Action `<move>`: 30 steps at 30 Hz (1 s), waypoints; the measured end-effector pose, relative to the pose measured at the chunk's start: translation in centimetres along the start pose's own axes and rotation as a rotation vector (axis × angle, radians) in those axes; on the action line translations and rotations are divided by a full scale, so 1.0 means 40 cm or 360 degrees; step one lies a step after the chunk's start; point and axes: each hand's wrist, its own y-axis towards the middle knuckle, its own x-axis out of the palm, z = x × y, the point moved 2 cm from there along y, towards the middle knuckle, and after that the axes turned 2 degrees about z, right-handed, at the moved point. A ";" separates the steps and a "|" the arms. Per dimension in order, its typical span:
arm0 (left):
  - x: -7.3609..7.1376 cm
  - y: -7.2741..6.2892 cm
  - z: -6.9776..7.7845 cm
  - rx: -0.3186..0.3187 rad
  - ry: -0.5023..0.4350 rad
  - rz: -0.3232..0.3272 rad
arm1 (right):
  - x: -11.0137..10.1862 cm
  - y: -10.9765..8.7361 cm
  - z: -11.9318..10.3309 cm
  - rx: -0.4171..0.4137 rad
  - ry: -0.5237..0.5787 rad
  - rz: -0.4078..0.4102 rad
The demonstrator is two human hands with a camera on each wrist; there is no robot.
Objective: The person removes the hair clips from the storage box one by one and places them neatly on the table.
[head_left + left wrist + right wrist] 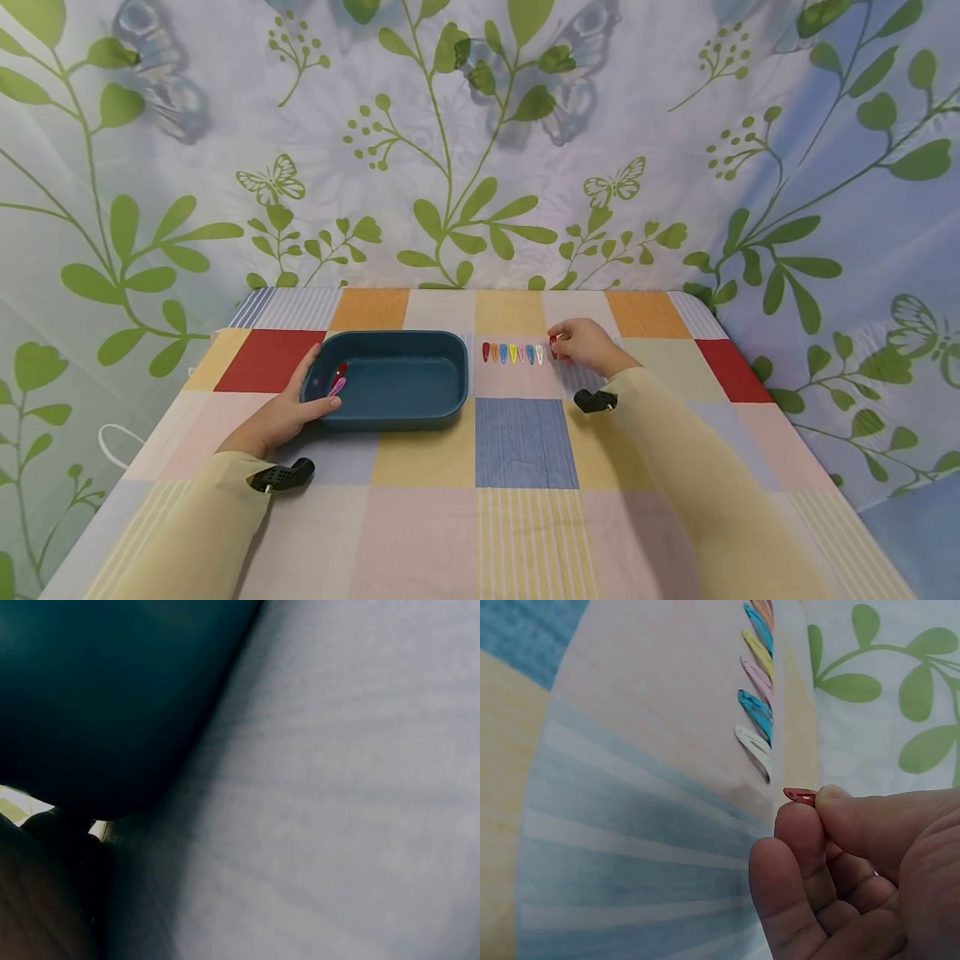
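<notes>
My right hand (585, 344) pinches a red snap hair clip (801, 796) between thumb and forefinger, just right of a row of hair clips lying side by side on the cloth. From the left the row has a dark red clip (486, 352), an orange one, a blue one, a yellow clip (513, 353), a pink one, another blue one and a white clip (753, 752). With thumb and fingers spread, my left hand (281, 417) rests against the left end of a dark blue tub (405, 419). Inside lie red clips (341, 371) and a pink clip (337, 387), partly overlapping.
A patchwork cloth (420, 533) covers the table. Behind it hangs a curtain (480, 125) printed with leaves and butterflies. A white cord (112, 450) loops beside the table's left edge. The left wrist view shows mostly the tub's dark outer wall and cloth.
</notes>
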 end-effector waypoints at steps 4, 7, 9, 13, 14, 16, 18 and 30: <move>0.000 -0.002 0.000 -0.0010 -0.0004 -0.0001 | 0.009 0.006 0.006 -0.0004 -0.0058 0.0001; 0.000 -0.002 0.000 -0.0022 0.0001 0.0001 | 0.015 0.008 0.008 -0.0002 -0.0109 0.0004; 0.000 -0.002 0.000 -0.0026 0.0000 0.0001 | 0.019 0.010 0.009 -0.0002 -0.0148 0.0009; -0.001 0.002 0.000 -0.0021 -0.0005 0.0000 | 0.023 0.011 0.009 -0.0022 -0.0205 0.0022; -0.002 0.002 0.000 -0.0019 -0.0009 -0.0001 | 0.024 0.012 0.009 -0.0033 -0.0212 0.0025; -0.002 0.004 0.000 -0.0021 -0.0021 -0.0003 | 0.024 0.012 0.010 -0.0054 -0.0220 0.0029; -0.002 0.004 0.001 -0.0025 -0.0031 -0.0005 | 0.025 0.013 0.011 -0.0072 -0.0225 0.0031; -0.003 0.001 0.004 -0.0032 -0.0036 -0.0001 | 0.031 0.013 0.014 -0.0047 -0.0246 0.0011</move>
